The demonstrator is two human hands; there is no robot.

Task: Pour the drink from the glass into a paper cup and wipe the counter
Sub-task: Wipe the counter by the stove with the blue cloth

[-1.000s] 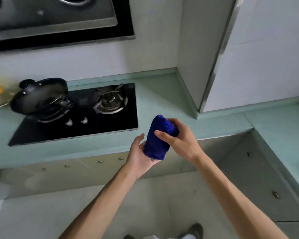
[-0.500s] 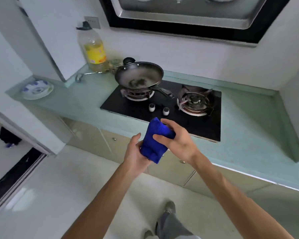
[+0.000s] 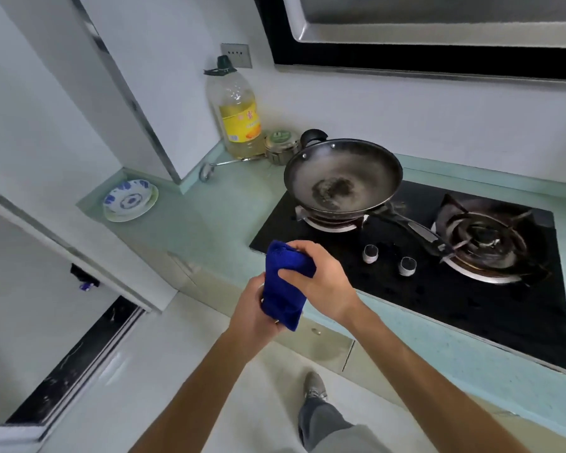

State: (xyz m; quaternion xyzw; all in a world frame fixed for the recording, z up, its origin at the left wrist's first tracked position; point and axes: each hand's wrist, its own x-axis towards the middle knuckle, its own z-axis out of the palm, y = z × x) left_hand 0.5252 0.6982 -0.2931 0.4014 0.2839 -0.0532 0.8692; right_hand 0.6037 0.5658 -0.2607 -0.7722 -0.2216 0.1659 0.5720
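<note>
A folded blue cloth [image 3: 283, 284] is held upright between both hands, just in front of the pale green counter [image 3: 209, 220]. My left hand [image 3: 254, 313] cups its lower end from below and the left. My right hand [image 3: 322, 282] grips its upper part from the right, fingers over the top. The hands hover over the counter's front edge, left of the black gas hob [image 3: 438, 289]. No glass or paper cup is in view.
A dark wok [image 3: 342, 178] sits on the hob's left burner, its handle pointing right. An oil bottle [image 3: 237, 116], a small tin [image 3: 281, 145] and a metal utensil stand by the wall. A blue-patterned plate [image 3: 130, 200] lies at the counter's left end. A range hood hangs above.
The view has swung left along the counter, from the corner past the hob to its left end. Both hands have kept hold of the blue cloth, which stays upright.
</note>
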